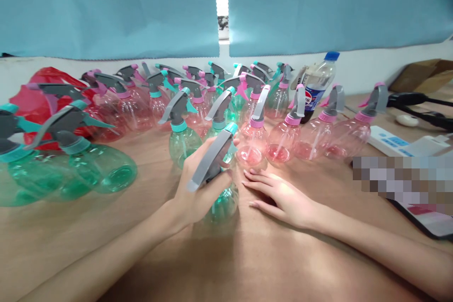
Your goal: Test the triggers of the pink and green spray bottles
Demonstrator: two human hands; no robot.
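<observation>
My left hand is wrapped round the neck of a green spray bottle with a grey and teal trigger head. That bottle stands upright on the wooden table, its head partly covering my fingers. Flat on the tabletop to its right lies my right hand, fingers stretched out and holding nothing. Just beyond its fingertips stands a clear pink spray bottle, first of a short row of pink ones. Two green spray bottles, one of them a teal-collared bottle, stand behind my left hand.
More green spray bottles crowd the left side, near red plastic. Pink and green bottles fill the back, beside a blue-capped soda bottle. At right are a white device, a black cable, a cardboard box and a blurred-out flat object.
</observation>
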